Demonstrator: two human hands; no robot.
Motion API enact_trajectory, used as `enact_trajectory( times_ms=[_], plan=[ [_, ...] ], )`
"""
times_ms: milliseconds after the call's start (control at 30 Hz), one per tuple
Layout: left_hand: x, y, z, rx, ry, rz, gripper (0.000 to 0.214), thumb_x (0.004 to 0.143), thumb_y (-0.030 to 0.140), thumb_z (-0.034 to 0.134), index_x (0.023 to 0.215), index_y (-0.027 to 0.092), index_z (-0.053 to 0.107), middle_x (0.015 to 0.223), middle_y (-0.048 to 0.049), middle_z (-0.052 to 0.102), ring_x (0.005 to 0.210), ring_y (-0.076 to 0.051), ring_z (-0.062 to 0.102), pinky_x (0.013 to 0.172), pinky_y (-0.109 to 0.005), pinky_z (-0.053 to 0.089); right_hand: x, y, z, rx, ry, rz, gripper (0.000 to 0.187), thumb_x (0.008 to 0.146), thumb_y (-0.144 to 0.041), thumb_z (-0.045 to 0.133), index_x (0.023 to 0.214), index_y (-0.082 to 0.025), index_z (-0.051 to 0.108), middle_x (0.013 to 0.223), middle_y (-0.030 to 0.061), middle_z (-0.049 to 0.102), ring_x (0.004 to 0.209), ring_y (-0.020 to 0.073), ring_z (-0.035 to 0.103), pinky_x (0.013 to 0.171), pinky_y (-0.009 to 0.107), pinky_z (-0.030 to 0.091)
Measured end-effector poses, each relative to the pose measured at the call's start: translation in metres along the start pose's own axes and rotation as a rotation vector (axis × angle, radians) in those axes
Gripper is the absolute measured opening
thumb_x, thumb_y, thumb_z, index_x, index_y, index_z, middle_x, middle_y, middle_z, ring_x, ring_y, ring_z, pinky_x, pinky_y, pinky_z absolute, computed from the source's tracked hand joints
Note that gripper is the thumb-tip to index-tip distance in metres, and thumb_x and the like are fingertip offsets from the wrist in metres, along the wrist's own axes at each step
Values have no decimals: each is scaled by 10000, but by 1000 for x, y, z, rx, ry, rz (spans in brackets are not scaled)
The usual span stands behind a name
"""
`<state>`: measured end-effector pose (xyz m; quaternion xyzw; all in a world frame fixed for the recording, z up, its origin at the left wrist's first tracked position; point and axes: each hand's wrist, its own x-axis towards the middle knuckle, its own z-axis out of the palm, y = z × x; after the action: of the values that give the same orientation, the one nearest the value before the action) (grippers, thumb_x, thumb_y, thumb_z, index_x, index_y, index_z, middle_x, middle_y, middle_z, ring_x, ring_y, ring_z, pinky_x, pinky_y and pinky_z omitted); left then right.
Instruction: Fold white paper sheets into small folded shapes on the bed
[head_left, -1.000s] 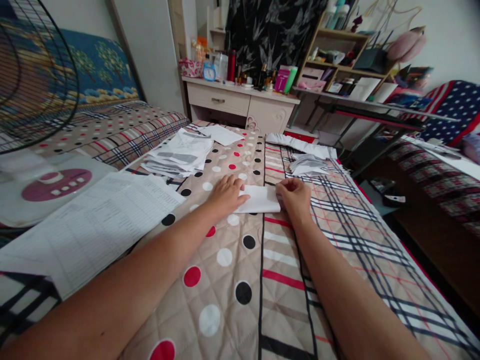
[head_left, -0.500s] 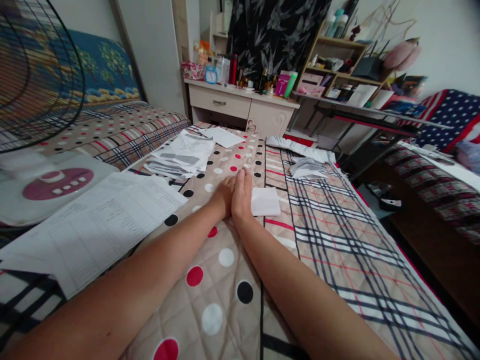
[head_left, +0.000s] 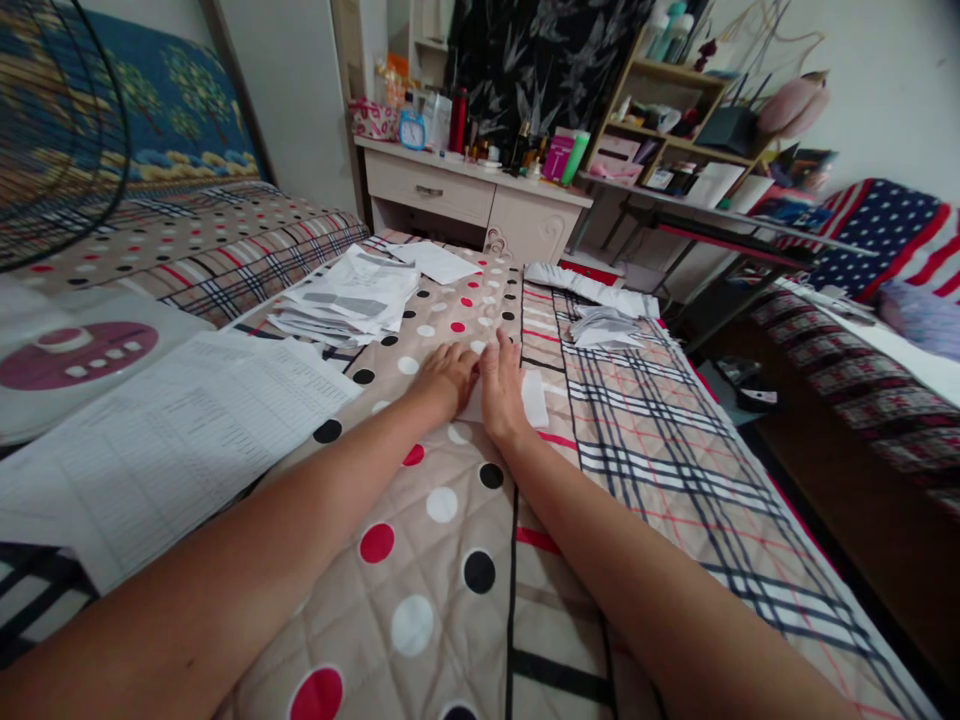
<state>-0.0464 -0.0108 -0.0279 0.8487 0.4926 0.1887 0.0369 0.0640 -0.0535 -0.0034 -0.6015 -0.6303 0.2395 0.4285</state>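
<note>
A small folded white paper [head_left: 534, 397] lies on the quilted bed cover [head_left: 480, 520], right where the polka-dot half meets the plaid half. My left hand [head_left: 447, 375] rests palm down at the paper's left end, fingers together and flat. My right hand [head_left: 502, 390] lies flat on top of the paper beside the left hand, fingers stretched forward, covering most of it. Only the paper's right edge shows past my right hand. Both hands press down; neither grips anything.
A messy stack of papers [head_left: 349, 300] lies at the far left of the cover, a printed sheet [head_left: 172, 430] nearer left, and folded white pieces [head_left: 607, 328] far right. A fan base [head_left: 67, 350] sits at left. A dresser [head_left: 465, 195] and shelves stand beyond; a gap drops off at right.
My right hand moved from the paper's right end over to its left, beside my left hand, and now slides flat across the paper. The paper looks narrower than a second ago.
</note>
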Motion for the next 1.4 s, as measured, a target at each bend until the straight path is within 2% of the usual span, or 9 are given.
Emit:
enact_trajectory(
  times_ms=[300, 433, 500, 567, 700, 933, 1067, 1233, 1400],
  plan=[
    [-6, 3, -9, 34, 50, 41, 176, 933, 204, 433, 1039, 164, 567, 1097, -104, 562, 1057, -236, 494, 966, -385, 414, 2, 31, -43, -194, 60, 37, 743, 948, -593, 31, 1531, -164, 198, 1585, 135, 257, 1489, 285, 124, 1153, 577, 151],
    [-4, 5, -6, 41, 53, 22, 186, 950, 237, 414, 1037, 168, 564, 1090, -105, 558, 1060, -244, 492, 958, -397, 415, -10, 21, -47, -395, 151, -57, 734, 960, -565, 18, 1536, -136, 173, 1597, 144, 218, 1500, 277, 52, 1160, 578, 119],
    [-5, 6, -6, 34, 50, -1, 187, 950, 247, 418, 1040, 166, 560, 1092, -109, 557, 1050, -249, 493, 951, -401, 417, -24, 8, -40, -484, 76, -215, 774, 951, -625, 147, 1545, -130, 132, 1620, 140, 137, 1502, 269, -28, 1167, 578, 89],
    [-6, 7, -8, -5, 43, -19, 186, 949, 263, 432, 1053, 164, 551, 1109, -110, 554, 1055, -245, 493, 957, -392, 416, -40, -4, -31, -489, -138, -339, 854, 927, -677, 175, 1548, -96, 103, 1622, 154, 93, 1502, 254, -23, 1184, 534, 101],
    [-8, 8, -9, -29, 56, -17, 201, 971, 278, 393, 1029, 167, 550, 1107, -104, 561, 1057, -234, 496, 968, -373, 414, -61, -13, -23, -547, -407, -350, 1057, 842, -789, 256, 1540, -23, 47, 1607, 199, 54, 1498, 269, 28, 1192, 484, 162],
    [-7, 8, -14, 75, 69, 36, 200, 952, 231, 408, 1032, 153, 574, 1084, -117, 573, 1050, -247, 508, 950, -400, 427, -68, 16, -71, -802, -433, -305, 1005, 851, -775, 275, 1524, -31, 209, 1589, 211, 127, 1490, 287, 97, 1198, 489, 152],
    [-14, 31, -23, 100, 72, 29, 224, 926, 186, 426, 1059, 146, 602, 1152, -128, 585, 1124, -282, 507, 934, -429, 448, -70, 24, -80, -839, -387, -298, 935, 887, -727, 283, 1526, -47, 216, 1595, 188, 138, 1489, 284, 116, 1198, 494, 158],
    [-36, 65, -19, -26, -121, 243, 451, 956, 209, 342, 1380, 84, 431, 1484, -152, 424, 1389, -212, 372, 1164, -347, 269, -71, 25, -76, -866, -375, -310, 864, 918, -630, 336, 1526, -30, 201, 1600, 167, 129, 1489, 276, 124, 1204, 470, 149],
    [-59, 48, -25, -4, -277, 278, 631, 992, 451, 258, 1506, 89, 212, 1607, -163, 143, 1495, -228, 110, 1203, -393, 150, -71, 22, -76, -860, -383, -297, 914, 880, -665, 391, 1523, -38, 221, 1598, 173, 139, 1490, 282, 120, 1200, 480, 146]
  ],
)
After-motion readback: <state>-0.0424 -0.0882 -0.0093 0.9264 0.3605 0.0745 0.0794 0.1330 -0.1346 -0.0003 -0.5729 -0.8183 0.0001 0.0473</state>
